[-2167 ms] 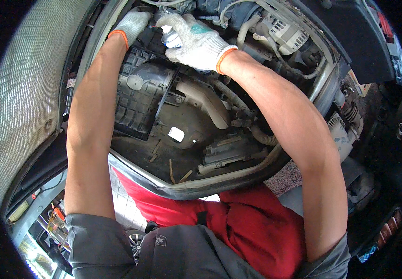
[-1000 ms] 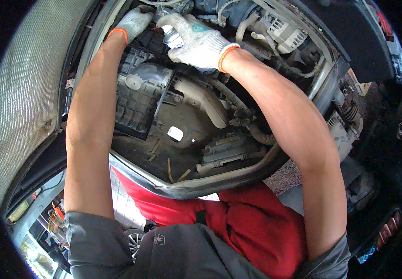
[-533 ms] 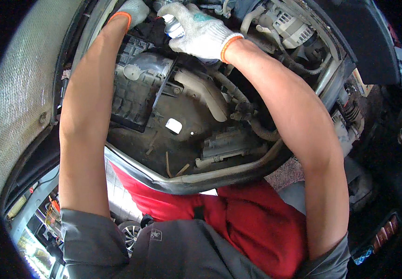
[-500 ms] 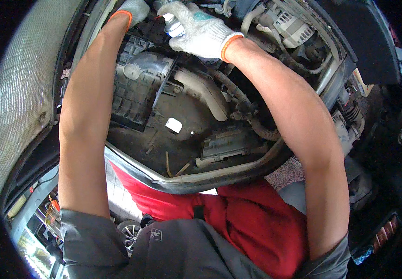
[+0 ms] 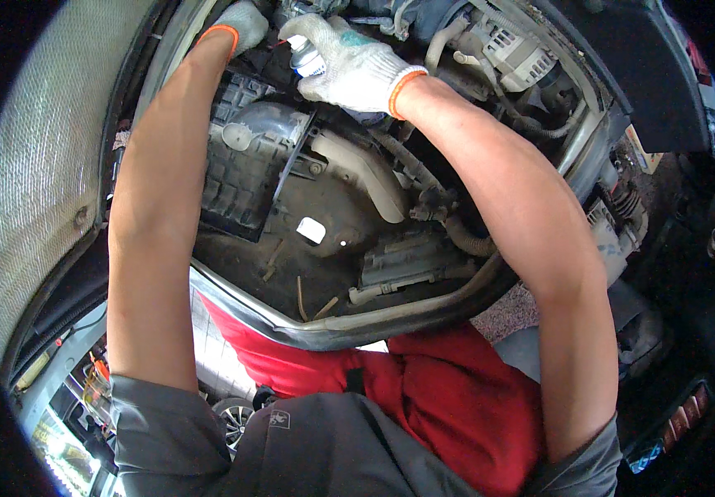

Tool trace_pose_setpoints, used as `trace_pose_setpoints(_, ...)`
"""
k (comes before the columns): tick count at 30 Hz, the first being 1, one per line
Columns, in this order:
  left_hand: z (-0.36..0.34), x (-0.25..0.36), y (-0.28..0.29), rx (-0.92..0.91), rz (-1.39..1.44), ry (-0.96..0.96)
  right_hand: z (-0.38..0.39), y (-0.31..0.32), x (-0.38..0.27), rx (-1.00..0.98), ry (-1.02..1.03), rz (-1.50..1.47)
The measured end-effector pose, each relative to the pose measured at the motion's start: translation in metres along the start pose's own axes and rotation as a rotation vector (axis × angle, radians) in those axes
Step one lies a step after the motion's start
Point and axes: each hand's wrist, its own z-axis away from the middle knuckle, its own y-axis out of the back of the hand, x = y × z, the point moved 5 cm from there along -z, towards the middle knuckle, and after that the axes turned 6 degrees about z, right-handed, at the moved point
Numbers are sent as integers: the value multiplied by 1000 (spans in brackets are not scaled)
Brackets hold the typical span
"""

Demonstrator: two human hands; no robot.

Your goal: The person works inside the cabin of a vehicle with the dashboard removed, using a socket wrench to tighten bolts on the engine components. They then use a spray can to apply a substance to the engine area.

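Observation:
My right hand (image 5: 353,66), in a whitish knit glove with an orange cuff, is wrapped round a spray can (image 5: 308,61). The can has a white top and a thin red straw pointing left; the rest of it is behind my fingers. My left hand (image 5: 245,26), in a matching glove, reaches into the far left of the engine bay. Its fingers are too hard to make out to say what they touch. Between my forearms sits a black plastic air filter housing (image 5: 245,182), its dark ribbed inside facing up.
A metal front edge (image 5: 332,325) of the engine bay runs before my body. Inside lie a beige duct (image 5: 361,170), a ribbed hose (image 5: 465,236) and a dark box (image 5: 415,258). The alternator (image 5: 516,58) is at the far right. A silvery insulated panel (image 5: 51,166) stands left.
My right hand and the spray can have shifted slightly left and away from me. My left hand has moved a little to the right. The grip on the can stays the same.

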Motion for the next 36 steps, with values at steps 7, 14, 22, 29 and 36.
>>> trace_pose_setpoints(7, -2, 42, 25, -87, 110, 234, 4, 5, 4, -40, -28, -13)
trace_pose_setpoints(14, -12, 35, 12, -92, 64, 205, 5, 10, 4, -38, -24, -2)
trace_pose_setpoints(22, -5, 31, 15, -89, 84, 283, 3, 8, 2, -48, -15, -13)
trace_pose_setpoints(29, -2, 38, 22, -96, 134, 260, 7, 13, 0, -60, -14, -42)
trace_pose_setpoints(36, -7, 37, 15, -131, 217, 287, 9, 12, 1, -39, -11, 31)
